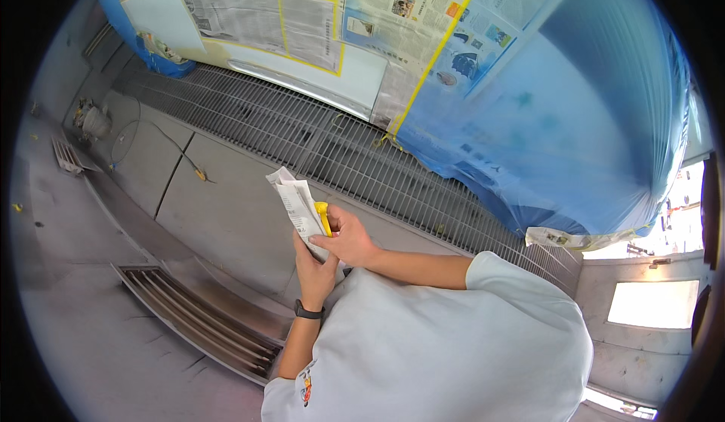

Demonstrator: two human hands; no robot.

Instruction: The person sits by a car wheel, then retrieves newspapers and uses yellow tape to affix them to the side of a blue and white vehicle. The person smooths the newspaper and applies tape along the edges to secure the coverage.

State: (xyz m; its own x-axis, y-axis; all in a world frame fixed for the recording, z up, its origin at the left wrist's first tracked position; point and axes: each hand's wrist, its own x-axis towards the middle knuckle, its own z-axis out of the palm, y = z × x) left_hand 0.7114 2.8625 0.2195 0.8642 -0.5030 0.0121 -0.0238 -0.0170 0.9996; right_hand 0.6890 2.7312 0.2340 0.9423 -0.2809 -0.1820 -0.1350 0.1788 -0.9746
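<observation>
Holding the folded paper (296, 203) from two sides, the hands meet near the middle of the scene, in front of the person's chest. The left hand (313, 271), with a dark band (308, 312) at its wrist, is curled narrow around the paper's near end. The right hand (351, 238) closes on a yellow item (323, 212) at the paper's right edge, its thumb lying toward the sheet; whether the item is a roll or some other piece I cannot tell, as the fingers cover much of it.

For steady handling, the left hand probably does best as the anchor, firm enough to stop the layers sliding but light enough not to crumple them. The right hand seems better placed for the fine work, with short, even thumb pressure close to the edge. The far end stands free and slightly fanned, so squaring those layers would likely make the bundle easier to control. Working well apart from the blue film (521, 120) on the far right and above the floor grating (362, 165) seems sensible, since a loose sheet could catch or drop.
</observation>
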